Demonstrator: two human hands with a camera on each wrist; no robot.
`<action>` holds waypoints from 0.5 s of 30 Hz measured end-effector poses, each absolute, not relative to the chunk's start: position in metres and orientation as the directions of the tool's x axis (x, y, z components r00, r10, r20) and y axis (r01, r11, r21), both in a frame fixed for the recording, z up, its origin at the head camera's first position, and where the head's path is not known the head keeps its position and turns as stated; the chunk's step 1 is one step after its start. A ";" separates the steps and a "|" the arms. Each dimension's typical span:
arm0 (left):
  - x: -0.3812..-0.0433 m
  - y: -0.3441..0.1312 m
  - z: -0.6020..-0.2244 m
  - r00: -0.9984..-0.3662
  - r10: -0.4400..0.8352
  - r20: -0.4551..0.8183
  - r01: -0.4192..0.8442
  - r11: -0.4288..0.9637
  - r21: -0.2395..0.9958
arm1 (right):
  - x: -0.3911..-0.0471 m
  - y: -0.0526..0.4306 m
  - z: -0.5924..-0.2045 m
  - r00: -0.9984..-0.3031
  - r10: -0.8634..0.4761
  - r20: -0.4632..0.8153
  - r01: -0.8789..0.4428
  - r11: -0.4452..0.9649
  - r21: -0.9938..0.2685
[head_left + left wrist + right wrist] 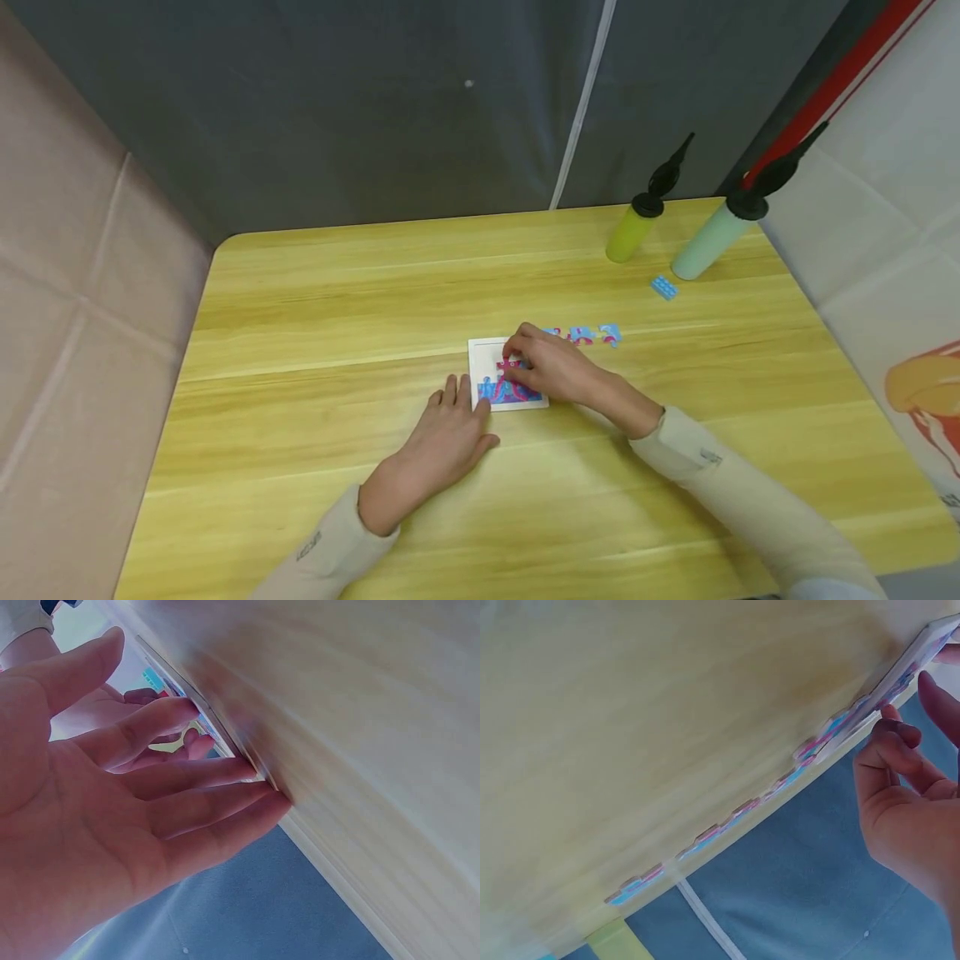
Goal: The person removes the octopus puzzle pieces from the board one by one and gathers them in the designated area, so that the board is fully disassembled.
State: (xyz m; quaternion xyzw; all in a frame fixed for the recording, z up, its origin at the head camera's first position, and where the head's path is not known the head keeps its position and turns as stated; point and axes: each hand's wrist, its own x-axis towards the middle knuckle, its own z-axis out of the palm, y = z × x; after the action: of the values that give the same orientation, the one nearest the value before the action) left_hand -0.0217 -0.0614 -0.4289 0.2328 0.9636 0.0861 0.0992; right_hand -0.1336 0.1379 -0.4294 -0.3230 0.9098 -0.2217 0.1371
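A small white puzzle tray lies on the table, with blue and pink jigsaw pieces along its lower part. My left hand rests with fairly straight fingers against the tray's left edge; the left wrist view shows its fingertips touching there. Over the tray, my right hand pinches a pink puzzle piece between thumb and bent fingers, just above the fitted row. The hand covers the tray's right side. Several loose puzzle pieces lie in a row beyond the right hand, also seen edge-on in the right wrist view.
A light-blue toy brick lies farther right on the wooden table. Behind it stand a yellow-green pump and a mint-green pump, both with black tops. A dark grey curtain hangs along the back edge.
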 end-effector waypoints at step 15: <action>-0.021 -0.061 -0.429 -0.872 0.470 -0.135 0.439 0.874 0.209 | -0.138 0.138 -0.428 -0.752 -0.645 -0.137 -0.497 0.691 -0.526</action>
State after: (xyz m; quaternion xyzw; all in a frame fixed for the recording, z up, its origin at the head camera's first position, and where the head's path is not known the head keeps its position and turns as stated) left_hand -0.0210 -0.0615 -0.4286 0.2360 0.9636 0.0862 0.0909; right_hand -0.1383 0.1384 -0.4280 -0.3150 0.9059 -0.2354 0.1573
